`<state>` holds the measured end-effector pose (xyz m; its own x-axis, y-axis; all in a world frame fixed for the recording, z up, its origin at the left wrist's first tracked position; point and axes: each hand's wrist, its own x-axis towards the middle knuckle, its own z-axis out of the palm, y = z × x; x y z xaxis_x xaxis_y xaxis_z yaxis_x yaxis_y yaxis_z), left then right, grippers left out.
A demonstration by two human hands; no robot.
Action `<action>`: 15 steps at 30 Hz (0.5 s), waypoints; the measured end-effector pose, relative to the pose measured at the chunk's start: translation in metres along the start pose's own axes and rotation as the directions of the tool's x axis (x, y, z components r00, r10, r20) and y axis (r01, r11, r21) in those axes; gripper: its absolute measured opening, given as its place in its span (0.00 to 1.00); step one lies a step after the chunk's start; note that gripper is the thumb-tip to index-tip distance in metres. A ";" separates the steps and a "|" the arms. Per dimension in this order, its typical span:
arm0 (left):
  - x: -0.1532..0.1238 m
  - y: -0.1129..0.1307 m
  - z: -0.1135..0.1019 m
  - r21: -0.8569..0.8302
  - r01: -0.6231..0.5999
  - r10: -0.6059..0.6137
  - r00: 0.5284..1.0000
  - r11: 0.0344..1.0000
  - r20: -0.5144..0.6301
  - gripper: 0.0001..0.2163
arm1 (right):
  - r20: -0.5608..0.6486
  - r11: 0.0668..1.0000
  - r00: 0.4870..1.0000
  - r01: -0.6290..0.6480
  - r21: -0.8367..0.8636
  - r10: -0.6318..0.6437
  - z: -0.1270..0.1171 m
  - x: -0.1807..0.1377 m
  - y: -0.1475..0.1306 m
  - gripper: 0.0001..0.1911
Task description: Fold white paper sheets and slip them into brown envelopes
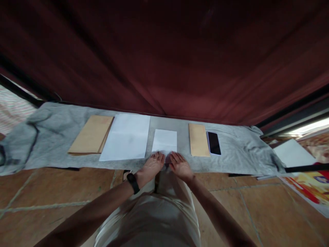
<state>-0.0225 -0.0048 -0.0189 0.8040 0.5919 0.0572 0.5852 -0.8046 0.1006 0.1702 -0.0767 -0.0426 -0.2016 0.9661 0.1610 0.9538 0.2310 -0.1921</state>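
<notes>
A small white sheet of paper point(164, 140), which looks folded, lies on the grey cloth in front of me. Both hands rest at its near edge. My left hand point(153, 164) touches the near left corner with its fingers stretched out flat. At the near right corner lies my right hand point(181, 166), its fingers also extended and flat. To the left is a stack of larger white paper point(127, 137), and beyond it a pile of brown envelopes point(89, 133). On the right sits another brown envelope point(199, 140), with a dark-screened phone point(214, 143) beside it.
The grey cloth point(239, 147) covers a long narrow surface with its near edge close to my body. Behind it hangs a dark red curtain point(164, 68). Tiled floor point(231, 206) lies below. A white sheet point(294, 153) and a colourful printed sheet point(311, 188) are at far right.
</notes>
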 end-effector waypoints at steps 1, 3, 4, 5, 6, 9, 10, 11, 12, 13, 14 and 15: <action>0.001 0.001 -0.001 -0.005 0.013 -0.013 1.000 1.000 -0.003 0.26 | 0.008 1.000 1.000 -0.002 -0.001 0.002 0.000 0.001 0.000 0.24; 0.001 -0.001 -0.004 -0.027 0.023 -0.023 1.000 0.999 -0.003 0.24 | 0.022 1.000 1.000 0.005 0.021 -0.005 -0.002 0.001 0.003 0.24; 0.001 -0.004 -0.006 -0.043 0.022 -0.022 1.000 0.999 -0.004 0.23 | 0.026 0.999 1.000 0.015 0.046 -0.016 -0.003 0.001 0.006 0.24; 0.000 -0.009 -0.008 -0.061 0.018 -0.018 1.000 0.998 -0.007 0.21 | 0.027 0.996 0.999 0.027 0.080 -0.030 -0.005 0.001 0.010 0.24; -0.001 -0.015 -0.010 -0.080 0.010 -0.011 1.000 0.997 -0.012 0.20 | 0.021 0.992 0.999 0.037 0.120 -0.040 -0.006 0.000 0.014 0.24; -0.005 -0.032 -0.016 -0.159 -0.018 0.009 0.998 0.987 -0.059 0.14 | -0.043 0.965 0.999 0.026 0.260 -0.015 -0.009 -0.003 0.027 0.21; -0.007 -0.035 -0.016 -0.186 -0.023 0.008 0.997 0.982 -0.081 0.12 | -0.071 0.951 0.997 0.019 0.308 0.003 -0.010 -0.004 0.030 0.19; -0.010 -0.038 -0.016 -0.210 -0.024 0.002 0.995 0.977 -0.102 0.11 | -0.095 0.935 0.995 0.017 0.354 0.018 -0.009 -0.006 0.033 0.18; -0.013 -0.039 -0.015 -0.231 -0.024 -0.003 0.993 0.973 -0.117 0.10 | -0.115 0.918 0.993 0.017 0.397 0.031 -0.009 -0.008 0.034 0.17; -0.016 -0.039 -0.014 -0.250 -0.028 -0.003 0.992 0.968 -0.123 0.10 | -0.131 0.901 0.990 0.017 0.433 0.044 -0.008 -0.011 0.035 0.16; -0.019 -0.038 -0.012 -0.269 -0.036 0.002 0.992 0.962 -0.125 0.10 | -0.145 0.888 0.988 0.015 0.460 0.059 -0.007 -0.013 0.036 0.15; -0.023 -0.037 -0.009 -0.292 -0.045 0.006 0.991 0.956 -0.131 0.10 | -0.158 0.878 0.985 0.013 0.478 0.071 -0.006 -0.016 0.036 0.14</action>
<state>-0.0633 0.0121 -0.0152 0.7868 0.5880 0.1877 0.4926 -0.7814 0.3831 0.2090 -0.0841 -0.0464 -0.0954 0.9499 0.2977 0.7284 0.2704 -0.6295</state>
